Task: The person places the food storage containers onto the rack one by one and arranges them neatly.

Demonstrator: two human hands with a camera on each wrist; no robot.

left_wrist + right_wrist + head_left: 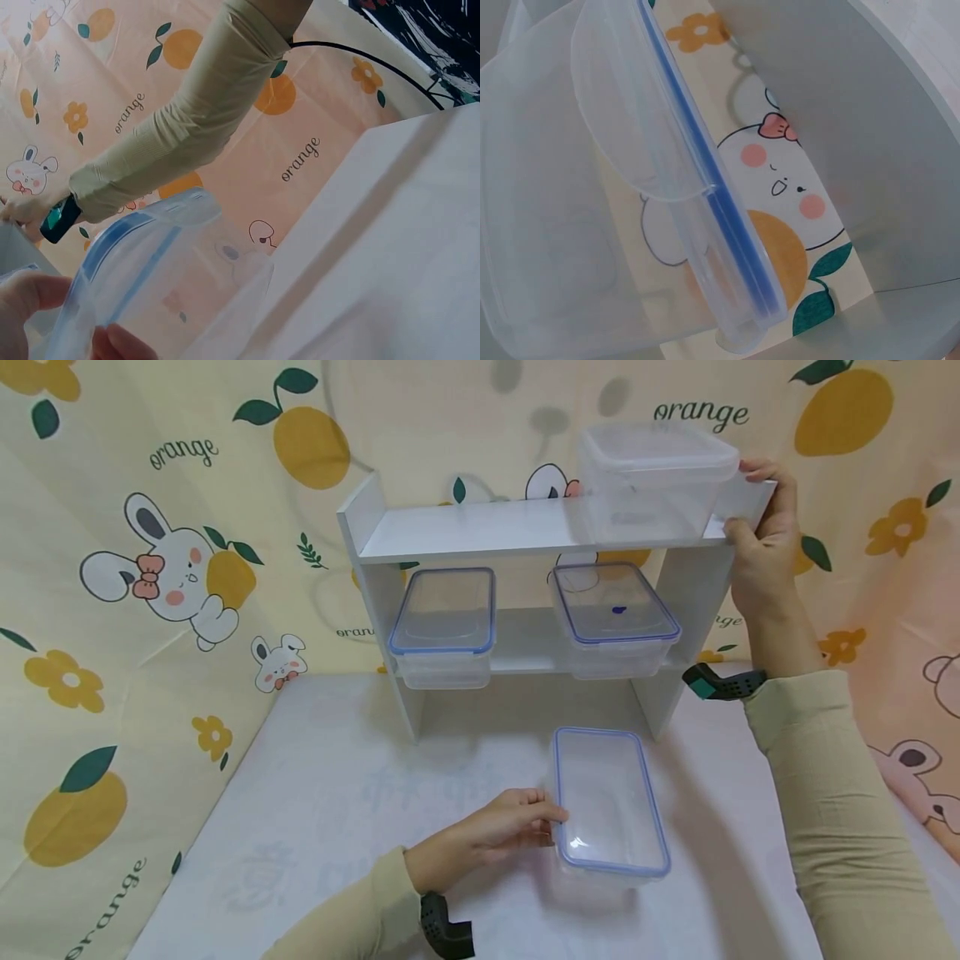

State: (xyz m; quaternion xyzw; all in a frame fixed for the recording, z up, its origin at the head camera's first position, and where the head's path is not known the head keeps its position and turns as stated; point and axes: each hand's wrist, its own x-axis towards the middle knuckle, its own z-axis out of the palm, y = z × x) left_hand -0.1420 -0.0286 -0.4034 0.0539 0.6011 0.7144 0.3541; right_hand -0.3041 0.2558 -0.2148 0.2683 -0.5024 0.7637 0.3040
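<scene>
My left hand [502, 827] pinches the left edge of a clear plastic food container [611, 802] with a blue-rimmed lid. The container is tilted over the white table, in front of the shelf; whether its base touches the tabletop is unclear. In the left wrist view, thumb and fingertips meet its rim, and its wall [217, 277] is see-through. My right hand [768, 539] grips the upper right side panel of a white two-tier shelf [480, 531], thumb in front. Beside those fingers, a larger frosted container [656, 485] stands on the top board.
Two blue-rimmed containers sit on the middle board: a left one [446, 618] and a right one [615, 610], both jutting past the front edge. The right wrist view shows a blue-rimmed container [592, 202] close up beside the grey-white side panel [870, 150]. Behind hangs an orange-and-rabbit print cloth [172, 693].
</scene>
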